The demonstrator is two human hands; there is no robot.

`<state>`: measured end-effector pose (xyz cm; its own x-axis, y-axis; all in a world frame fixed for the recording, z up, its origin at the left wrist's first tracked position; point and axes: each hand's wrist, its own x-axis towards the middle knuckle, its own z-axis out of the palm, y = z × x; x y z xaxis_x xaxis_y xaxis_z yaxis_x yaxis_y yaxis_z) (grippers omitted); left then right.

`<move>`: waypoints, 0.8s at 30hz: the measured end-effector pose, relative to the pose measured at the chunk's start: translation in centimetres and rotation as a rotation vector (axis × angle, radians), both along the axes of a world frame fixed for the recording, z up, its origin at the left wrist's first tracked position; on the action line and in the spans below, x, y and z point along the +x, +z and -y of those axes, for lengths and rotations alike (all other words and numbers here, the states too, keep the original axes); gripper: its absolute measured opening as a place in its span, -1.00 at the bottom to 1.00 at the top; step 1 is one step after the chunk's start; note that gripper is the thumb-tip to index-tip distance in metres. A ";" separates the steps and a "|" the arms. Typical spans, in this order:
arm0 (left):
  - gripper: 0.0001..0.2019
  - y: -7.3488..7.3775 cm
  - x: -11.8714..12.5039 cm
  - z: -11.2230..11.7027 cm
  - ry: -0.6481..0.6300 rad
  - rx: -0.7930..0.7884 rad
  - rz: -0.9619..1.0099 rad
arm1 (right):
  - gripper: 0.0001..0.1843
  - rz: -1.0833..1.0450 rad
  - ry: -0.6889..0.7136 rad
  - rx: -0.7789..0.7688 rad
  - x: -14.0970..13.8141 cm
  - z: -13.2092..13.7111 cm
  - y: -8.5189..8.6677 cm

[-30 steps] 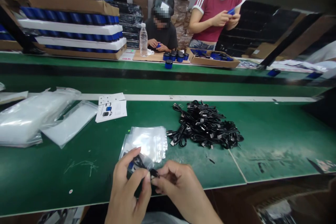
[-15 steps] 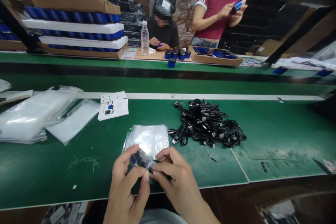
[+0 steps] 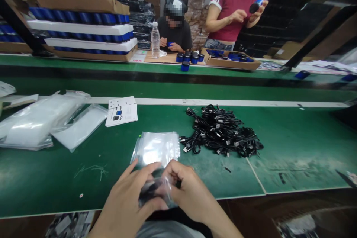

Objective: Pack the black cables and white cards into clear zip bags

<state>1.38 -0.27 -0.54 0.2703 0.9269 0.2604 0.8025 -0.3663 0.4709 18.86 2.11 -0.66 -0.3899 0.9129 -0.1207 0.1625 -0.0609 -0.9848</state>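
Observation:
My left hand (image 3: 126,200) and my right hand (image 3: 188,191) meet at the near edge of the green table (image 3: 279,148). Both are closed on a small clear plastic bag (image 3: 157,189) with a coiled black cable inside. Just beyond them lies a flat stack of empty clear zip bags (image 3: 158,147). A tangled pile of black cables (image 3: 223,132) rests to the right of that stack.
Bundles of clear bags (image 3: 39,122) and a printed leaflet (image 3: 122,113) lie at the left. Across the belt, two people handle blue cylinders near a cardboard tray (image 3: 231,63), a water bottle (image 3: 155,41) and stacked foam trays (image 3: 80,29).
My hands have drawn nearer to me with the bagged cable. My left hand has turned so its fingers wrap over the bag. The standing person across has raised a dark cylinder.

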 end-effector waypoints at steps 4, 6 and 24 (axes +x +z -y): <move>-0.87 1.0 -0.8 -0.4 0.151 -0.165 0.129 | -0.84 -0.259 0.000 -0.150 0.5 0.0 0.9; -0.88 1.1 -0.6 -0.3 0.200 -0.198 0.260 | -0.85 -0.187 -0.028 -0.084 0.7 0.1 1.0; -0.77 2.0 0.2 0.4 0.272 -0.321 0.705 | -0.89 0.018 -0.083 0.189 1.1 0.2 1.3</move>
<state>1.57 -0.71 1.50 -0.1024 0.9947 -0.0043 0.3202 0.0371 0.9466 19.98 1.87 0.61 -0.3119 0.9488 0.0497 0.1827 0.1113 -0.9769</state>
